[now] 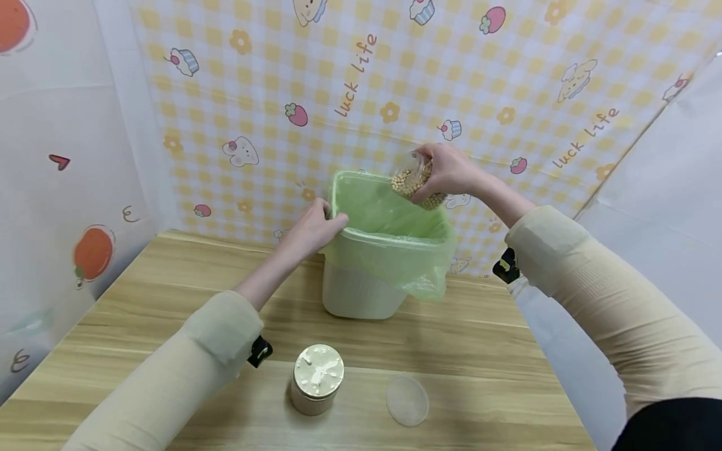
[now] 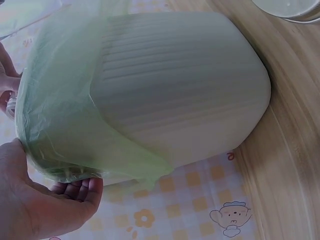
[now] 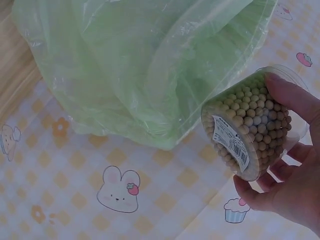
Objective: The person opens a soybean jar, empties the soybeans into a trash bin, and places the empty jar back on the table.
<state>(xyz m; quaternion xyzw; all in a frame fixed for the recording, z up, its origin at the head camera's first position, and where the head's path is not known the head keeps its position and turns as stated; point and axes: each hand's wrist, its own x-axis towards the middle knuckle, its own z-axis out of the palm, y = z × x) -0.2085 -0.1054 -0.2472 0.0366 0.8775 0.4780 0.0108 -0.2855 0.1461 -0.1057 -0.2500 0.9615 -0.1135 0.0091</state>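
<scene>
A pale waste bin (image 1: 361, 291) stands against the back wall, lined with a green bin bag (image 1: 389, 241) folded over its rim. My left hand (image 1: 311, 230) grips the bin's left rim through the bag; the left wrist view shows fingers curled over the edge. In my right hand (image 1: 451, 170) is a clear plastic jar (image 3: 250, 125), tilted with its mouth toward the bin opening. Small round beige balls, like dried soybeans, fill much of it. A barcode label (image 3: 231, 142) shows on its base. The jar hangs over the bin's right back corner.
Near the front of the wooden table (image 1: 479, 363) stands a closed can (image 1: 317, 379) with a shiny top. To its right lies a round translucent lid (image 1: 407, 401). A checked cloth wall (image 1: 254, 81) rises directly behind the bin.
</scene>
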